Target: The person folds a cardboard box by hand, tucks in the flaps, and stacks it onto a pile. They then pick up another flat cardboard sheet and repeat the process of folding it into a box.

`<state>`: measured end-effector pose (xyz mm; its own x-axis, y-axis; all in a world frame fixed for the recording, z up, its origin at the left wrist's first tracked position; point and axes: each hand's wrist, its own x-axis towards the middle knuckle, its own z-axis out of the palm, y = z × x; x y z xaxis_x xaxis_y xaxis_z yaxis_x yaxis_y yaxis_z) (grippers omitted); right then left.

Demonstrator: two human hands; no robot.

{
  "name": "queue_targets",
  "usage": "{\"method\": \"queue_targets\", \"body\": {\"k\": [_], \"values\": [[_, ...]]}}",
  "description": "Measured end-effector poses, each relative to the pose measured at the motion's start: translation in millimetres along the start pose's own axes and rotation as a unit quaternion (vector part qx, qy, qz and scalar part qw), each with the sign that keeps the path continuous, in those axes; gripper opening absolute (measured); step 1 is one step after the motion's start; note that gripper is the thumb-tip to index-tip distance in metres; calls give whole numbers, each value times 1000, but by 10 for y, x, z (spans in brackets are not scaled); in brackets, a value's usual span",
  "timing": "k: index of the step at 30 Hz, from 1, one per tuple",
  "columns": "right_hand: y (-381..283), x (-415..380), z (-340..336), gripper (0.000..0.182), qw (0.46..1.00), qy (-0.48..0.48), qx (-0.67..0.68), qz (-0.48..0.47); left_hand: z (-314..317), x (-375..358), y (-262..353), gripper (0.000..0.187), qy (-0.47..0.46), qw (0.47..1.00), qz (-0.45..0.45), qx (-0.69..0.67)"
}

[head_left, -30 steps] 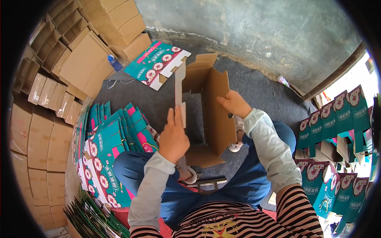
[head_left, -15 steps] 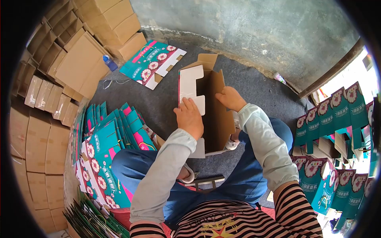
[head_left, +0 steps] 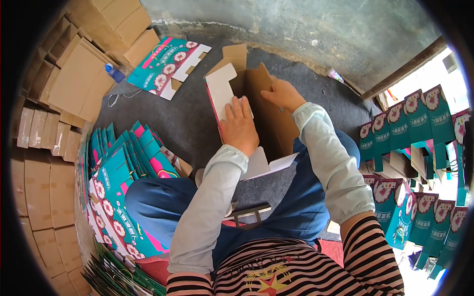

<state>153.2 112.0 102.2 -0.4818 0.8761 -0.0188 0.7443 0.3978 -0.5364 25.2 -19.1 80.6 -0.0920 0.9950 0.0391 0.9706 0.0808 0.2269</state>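
Note:
A cardboard carton (head_left: 280, 118) stands between my knees, its top open, its inside plain brown and its flaps sticking out. My left hand (head_left: 240, 127) lies with outstretched fingers on the white flap (head_left: 220, 85) along the carton's left side. My right hand (head_left: 285, 94) grips the upper edge of the brown right wall, thumb toward the inside and fingers partly hidden behind the board. At the near end, a white flap (head_left: 269, 166) juts out toward my right knee. The carton's bottom is hidden.
A flat printed teal carton (head_left: 163, 66) lies on the dark floor beside a blue bottle (head_left: 114, 73). Folded teal cartons (head_left: 123, 182) lean at my left. More printed cartons (head_left: 390, 133) stand at right. Brown boxes (head_left: 42, 182) are stacked at far left, and a wall (head_left: 306, 24) rises ahead.
The carton has turned and tilted, and its near end has swung out to the right, with the near flap spreading. Both hands stay on it. The whole view has shifted slightly.

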Motion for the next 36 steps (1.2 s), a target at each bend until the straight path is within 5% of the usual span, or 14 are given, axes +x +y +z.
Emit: {"method": "queue_targets", "body": {"k": [2,4,6,8,11,14,20,23,27,30,33,36], "values": [[-120,-157,-17,43,984,163,-61,-32,-22,20,3,77,-14,1000,-17,9],[-509,-468,-213,40,941,285,-56,-172,-21,43,20,78,-20,999,-15,22],[-771,-940,-315,39,958,160,-28,-235,3,40,9,80,-21,999,-14,23],[-835,-1370,-449,35,971,-109,-42,-208,13,69,20,81,-9,1000,-8,7],[-539,-1540,-366,33,937,-230,-165,-203,-46,73,37,79,-34,999,-2,24],[-336,-1501,-454,27,895,-247,-151,-340,-66,92,22,78,-50,998,-3,31],[-241,-1529,-544,30,870,-274,-59,-405,-16,11,18,79,-31,998,26,38],[-96,-1325,-342,27,912,-266,-13,-311,170,-153,-6,71,-4,997,58,41],[-169,-1197,-88,29,951,-132,-140,-241,408,-240,-272,48,103,982,142,-63],[-243,-1086,2,40,947,-119,-192,-229,373,-267,-352,49,86,973,117,-180],[-301,-843,-15,44,929,-189,-251,-195,248,-482,-216,60,85,980,118,-138],[-222,-356,57,46,972,-105,-152,-146,228,-629,-90,67,84,984,113,-111]]}}
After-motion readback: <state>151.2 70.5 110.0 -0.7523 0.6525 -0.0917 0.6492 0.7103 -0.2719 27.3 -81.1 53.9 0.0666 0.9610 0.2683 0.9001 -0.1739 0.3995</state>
